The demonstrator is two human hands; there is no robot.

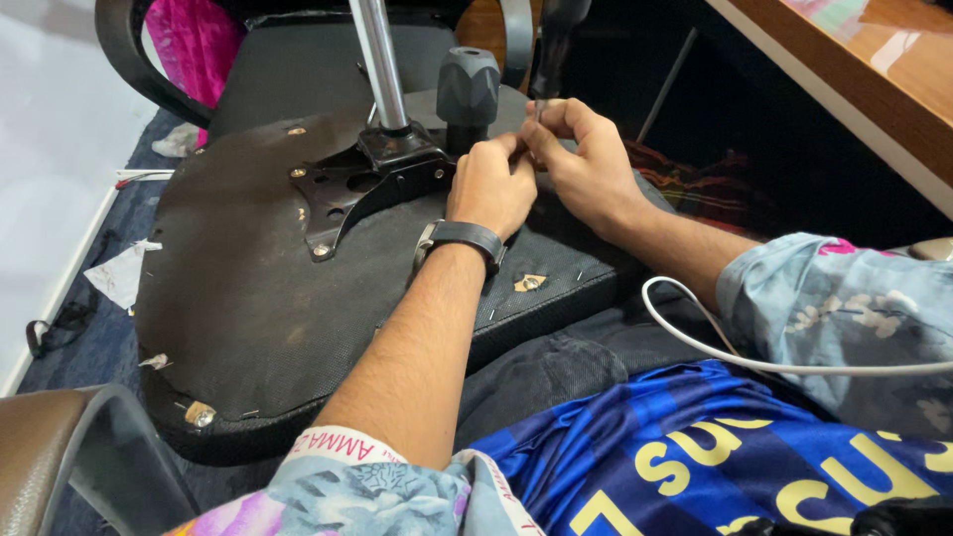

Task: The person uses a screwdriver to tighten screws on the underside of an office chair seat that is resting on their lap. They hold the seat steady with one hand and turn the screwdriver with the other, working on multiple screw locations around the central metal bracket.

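While I watch from the head camera, the biggest thing before me is the upturned office chair seat, its dark underside facing up and lying across the person's lap. Bolted near its middle is a black metal mounting plate, from which a shiny gas-lift column rises out of the top of the view. Just right of the column stands a grey ribbed knob. Beside that knob a screwdriver stands nearly upright, its dark handle up and its thin shaft pointing down at the seat's far edge.

My left hand (a dark watch on its wrist) is curled tight, fingertips pinched together right at the tool's tip; whatever small piece it pinches is hidden. My right hand touches the left, its fingers bent closed around the lower shaft. A white cable loops over the right sleeve.
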